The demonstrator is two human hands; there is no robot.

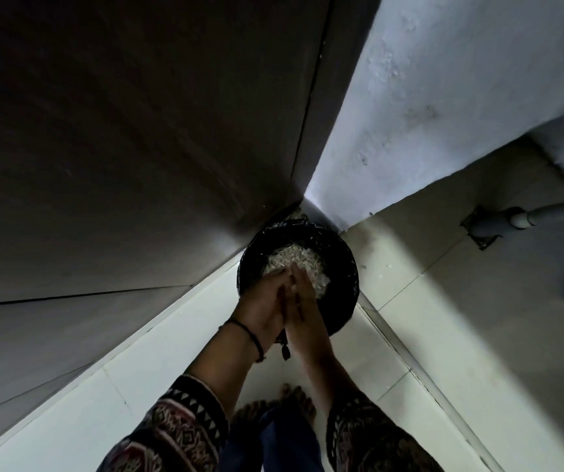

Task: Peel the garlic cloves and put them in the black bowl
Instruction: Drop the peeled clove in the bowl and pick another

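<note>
While the left hand (264, 301) and right hand (306, 313) press palm to palm, fingers straight, just above the bin (346, 264), pale peels (296, 256) lie heaped inside it; whether anything sits between the palms cannot be told

You faced a corner where a dark panelled wall (120, 148) on your left met a rough white plaster wall (444, 97) on your right. Tucked into that corner, a bin (347, 267) lined with black plastic stood on the pale tiled floor (444, 335), holding a heap of pale scraps (294, 255). Further right, a grey pipe (512, 218) ran down into a floor fitting (481, 236). Your bare feet (294, 400) showed below.
</note>
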